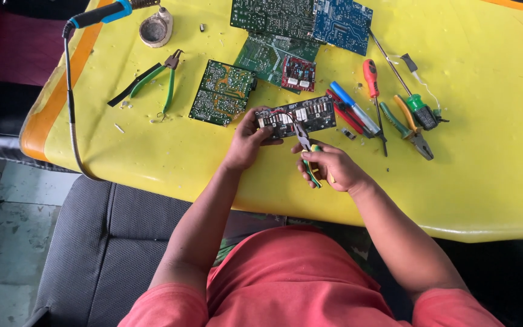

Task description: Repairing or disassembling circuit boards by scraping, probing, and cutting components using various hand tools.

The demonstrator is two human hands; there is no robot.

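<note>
Red-sleeved arms reach up from the bottom of the frame toward the middle of the yellow table point(152, 163). Right hand point(329, 168) is closed around the green-handled cutters point(307, 156), whose tips point up and left onto the dark board point(296, 116). Left hand point(247, 140) pinches that board's left end, thumb on top, fingers curled underneath. That board lies just above both hands at frame centre, its long axis running left to right, slightly tilted up on the right. Right hand is lower, left hand touches the board directly. Both forearms angle inward, wrists bent. Beyond, a green board point(222, 91) sits upper left of it, a red screwdriver point(371, 79) and pliers point(408, 126) to the right, more green-handled pliers point(155, 79) farther left.
</note>
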